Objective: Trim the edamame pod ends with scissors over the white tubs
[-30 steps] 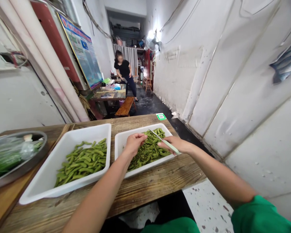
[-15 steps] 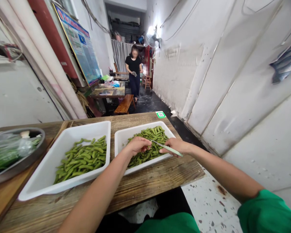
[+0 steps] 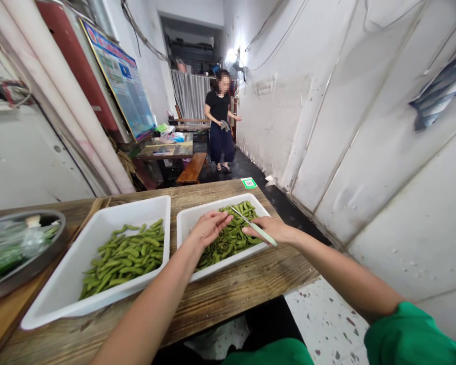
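My right hand (image 3: 268, 228) grips a pair of scissors (image 3: 264, 234) with a pale green handle, over the right white tray (image 3: 180, 223). The thin metal blades point up and left, past the fingertips of my left hand (image 3: 213, 225). My left fingers are pinched together just left of the blades; whatever lies between them is too small to make out. Beneath both hands, green bean pods (image 3: 228, 241) fill much of this tray, partly hidden by my hands. The left white tray (image 3: 61, 274) holds a heap of plumper-looking green pods (image 3: 131, 256), beside my left forearm.
A metal basin (image 3: 63, 230) with bagged greens stands at the far left of the wooden table (image 3: 251, 284). A green code card (image 3: 249, 183) lies at the back edge. Beyond, a person (image 3: 220, 114) holding a grey cloth stands near a bench (image 3: 192, 167) and another table.
My left hand has shifted slightly left and its fingers have straightened a little. The scissor blades now reach further up past the fingertips. The person behind has come closer.
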### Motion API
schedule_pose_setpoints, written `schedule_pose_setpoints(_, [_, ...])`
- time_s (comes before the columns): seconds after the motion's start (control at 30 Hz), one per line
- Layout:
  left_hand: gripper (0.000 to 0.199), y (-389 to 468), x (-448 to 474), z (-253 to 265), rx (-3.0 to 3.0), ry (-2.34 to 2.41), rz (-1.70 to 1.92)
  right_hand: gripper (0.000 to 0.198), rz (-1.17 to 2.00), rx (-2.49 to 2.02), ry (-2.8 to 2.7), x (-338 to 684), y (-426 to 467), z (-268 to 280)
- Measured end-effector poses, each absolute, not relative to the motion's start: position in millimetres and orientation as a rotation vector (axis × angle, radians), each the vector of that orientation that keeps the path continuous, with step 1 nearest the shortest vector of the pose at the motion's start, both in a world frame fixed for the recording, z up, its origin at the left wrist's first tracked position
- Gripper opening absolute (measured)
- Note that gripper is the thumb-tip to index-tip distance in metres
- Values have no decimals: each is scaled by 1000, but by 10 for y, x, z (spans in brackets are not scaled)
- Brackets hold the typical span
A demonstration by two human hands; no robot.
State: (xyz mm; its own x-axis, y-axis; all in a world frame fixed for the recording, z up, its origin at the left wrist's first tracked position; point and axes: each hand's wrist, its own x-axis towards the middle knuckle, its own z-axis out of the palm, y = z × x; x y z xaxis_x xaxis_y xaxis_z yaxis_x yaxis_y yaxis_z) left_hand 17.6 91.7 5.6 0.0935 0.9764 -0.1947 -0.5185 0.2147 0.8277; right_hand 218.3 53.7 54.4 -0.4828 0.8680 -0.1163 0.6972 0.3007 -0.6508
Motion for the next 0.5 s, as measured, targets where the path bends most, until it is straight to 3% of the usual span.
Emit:
schedule_pose_setpoints(0.3, [22,908,149,33,842,835,1222,44,809,-1276,-2335,2195,623,390])
schedule_pose_setpoints(0.5, [17,923,136,25,848,874,1173,45,1219,-1301,-2238,2228,613,381])
